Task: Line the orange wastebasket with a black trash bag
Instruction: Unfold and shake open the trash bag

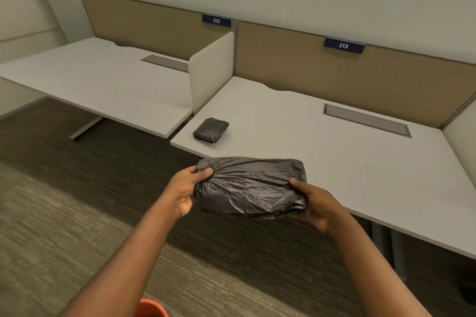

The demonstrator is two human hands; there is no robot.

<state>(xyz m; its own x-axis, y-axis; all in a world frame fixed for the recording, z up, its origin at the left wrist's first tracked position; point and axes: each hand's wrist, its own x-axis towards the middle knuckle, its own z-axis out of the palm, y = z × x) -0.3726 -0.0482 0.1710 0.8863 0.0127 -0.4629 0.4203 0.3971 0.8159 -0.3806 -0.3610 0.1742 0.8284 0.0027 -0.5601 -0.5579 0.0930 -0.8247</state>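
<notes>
A partly unfolded black trash bag (251,185) hangs in the air over the front edge of the desk, held at both ends. My left hand (186,189) pinches its left end between thumb and fingers. My right hand (315,203) grips its right end from below. A second black bag (211,130), still folded into a small square, lies on the desk near the front left corner. Only a sliver of the orange wastebasket (152,308) shows at the bottom edge, on the carpet between my forearms; most of it is out of frame.
The white desk labelled 213 (334,152) stands ahead with a cable tray slot (365,119) at the back. A white divider panel (211,69) separates it from desk 212 (103,80) on the left. Tan partition panels run behind both. Carpet covers the floor.
</notes>
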